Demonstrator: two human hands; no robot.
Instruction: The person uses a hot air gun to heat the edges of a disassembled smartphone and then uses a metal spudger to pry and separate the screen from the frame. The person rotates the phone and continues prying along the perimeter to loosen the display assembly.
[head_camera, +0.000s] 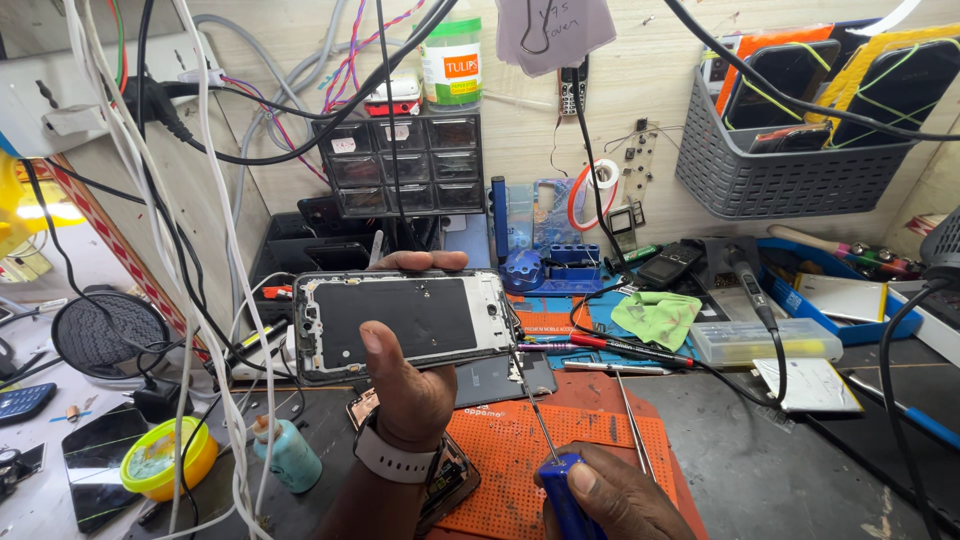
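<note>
Opened phone chassis (405, 322) — light, rigid, likely fragile — held edgewise at frame centre by left hand (405, 395), thumb at 6 o'clock, fingers at 12; right hand (610, 495) grips blue screwdriver (560, 490) at 5 o'clock.

Our left hand (405, 385) rises from the bottom centre of the frame, wrist upright, palm turned away from us. Its thumb lies flat across the near face of what it grips, and the fingertips (420, 261) curl over the far edge. Lower right of centre, our right hand (612, 497) sits low, knuckles up, fingers closed in a pinch around a thin handle.
</note>
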